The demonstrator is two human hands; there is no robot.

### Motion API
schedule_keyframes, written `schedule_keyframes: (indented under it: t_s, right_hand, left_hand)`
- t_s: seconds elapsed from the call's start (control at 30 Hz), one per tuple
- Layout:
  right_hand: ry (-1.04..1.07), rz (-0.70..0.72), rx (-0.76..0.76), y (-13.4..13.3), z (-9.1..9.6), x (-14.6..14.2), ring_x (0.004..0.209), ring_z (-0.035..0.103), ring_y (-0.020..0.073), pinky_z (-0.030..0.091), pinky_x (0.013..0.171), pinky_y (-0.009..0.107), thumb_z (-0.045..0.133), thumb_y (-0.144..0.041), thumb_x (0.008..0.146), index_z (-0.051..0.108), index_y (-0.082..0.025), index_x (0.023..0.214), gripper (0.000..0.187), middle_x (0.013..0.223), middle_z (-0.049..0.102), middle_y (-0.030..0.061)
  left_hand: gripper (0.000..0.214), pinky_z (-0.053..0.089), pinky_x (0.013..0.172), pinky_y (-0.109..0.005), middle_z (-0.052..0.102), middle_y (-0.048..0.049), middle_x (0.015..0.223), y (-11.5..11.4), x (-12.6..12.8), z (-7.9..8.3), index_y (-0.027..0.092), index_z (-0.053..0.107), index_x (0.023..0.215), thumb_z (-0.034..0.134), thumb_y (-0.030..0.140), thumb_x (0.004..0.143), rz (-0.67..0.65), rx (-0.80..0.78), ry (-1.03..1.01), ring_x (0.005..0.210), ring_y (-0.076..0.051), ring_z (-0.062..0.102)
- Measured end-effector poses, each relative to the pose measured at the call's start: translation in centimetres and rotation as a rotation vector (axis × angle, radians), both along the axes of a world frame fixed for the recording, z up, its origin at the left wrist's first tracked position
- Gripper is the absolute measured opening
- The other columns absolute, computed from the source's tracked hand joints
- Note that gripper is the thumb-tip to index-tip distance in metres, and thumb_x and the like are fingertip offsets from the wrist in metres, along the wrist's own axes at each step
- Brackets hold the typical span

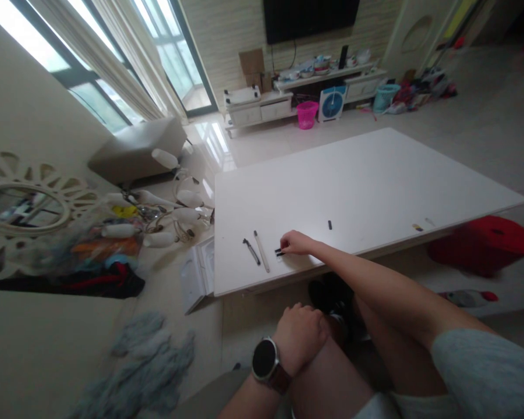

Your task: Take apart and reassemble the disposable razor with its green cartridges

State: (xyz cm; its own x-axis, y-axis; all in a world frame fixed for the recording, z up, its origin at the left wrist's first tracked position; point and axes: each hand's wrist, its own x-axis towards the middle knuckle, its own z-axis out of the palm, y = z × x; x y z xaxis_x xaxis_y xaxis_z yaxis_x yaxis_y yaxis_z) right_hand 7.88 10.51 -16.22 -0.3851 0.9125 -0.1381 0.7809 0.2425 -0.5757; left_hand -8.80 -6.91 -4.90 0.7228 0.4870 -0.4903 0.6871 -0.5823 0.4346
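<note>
My right hand (295, 242) reaches over the near left part of the white table (353, 180). Its fingertips are pinched on a small black piece (279, 252), partly hidden by the hand; a small pale piece lies beside it, too small to name. Left of the hand lie a slim pale stick-like tool (261, 251) and a dark-and-grey utility-knife-like tool (251, 252). Another small black piece (330, 224) lies flat to the right. My left hand (300, 337), a round dark watch on its wrist, rests on my knee with loosely bent fingers, holding nothing.
Toward the table's right edge lie a small yellow-and-black item (417, 227) and a pale item (430, 222). A red stool-like object (484, 244) stands under that side. An open white box (196, 273) and lamp arms (174, 209) are on the left floor.
</note>
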Motion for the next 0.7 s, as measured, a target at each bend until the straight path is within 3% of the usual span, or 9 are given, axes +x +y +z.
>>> schedule_keyframes:
  t_s: [0.23, 0.37, 0.7]
  right_hand:
    - [-0.015, 0.08, 0.02, -0.13, 0.43, 0.2, 0.071, 0.064, 0.0137, 0.04, 0.062, 0.021, 0.076, -0.019, 0.071, 0.081, -0.019, 0.089, 0.018, 0.081, 0.076, 0.0028]
    - [-0.078, 0.124, 0.029, -0.4, 0.45, -0.05, 0.069, 0.064, 0.0165, 0.037, 0.059, 0.023, 0.083, -0.031, 0.065, 0.082, -0.023, 0.087, 0.024, 0.077, 0.075, 0.0031]
    - [-0.241, 0.031, -0.006, -0.67, 0.25, -0.68, 0.073, 0.07, 0.0226, 0.04, 0.058, 0.026, 0.084, -0.031, 0.064, 0.082, -0.03, 0.095, 0.031, 0.083, 0.078, 0.0068]
  left_hand:
    - [0.031, 0.049, 0.1, -0.046, 0.072, -0.0125, 0.112, 0.07, 0.06, 0.2, 0.017, 0.071, 0.104, 0.048, 0.034, 0.092, 0.003, -0.002, 0.008, 0.11, -0.031, 0.062]
    - [0.032, 0.049, 0.1, -0.046, 0.072, -0.0122, 0.113, 0.09, 0.05, 0.3, 0.017, 0.071, 0.104, 0.047, 0.035, 0.092, -0.001, 0.0, 0.0, 0.11, -0.03, 0.063]
    - [0.031, 0.049, 0.099, -0.046, 0.072, -0.0123, 0.112, 0.05, 0.0, -0.14, 0.018, 0.07, 0.104, 0.048, 0.035, 0.092, -0.011, 0.016, 0.004, 0.109, -0.03, 0.063]
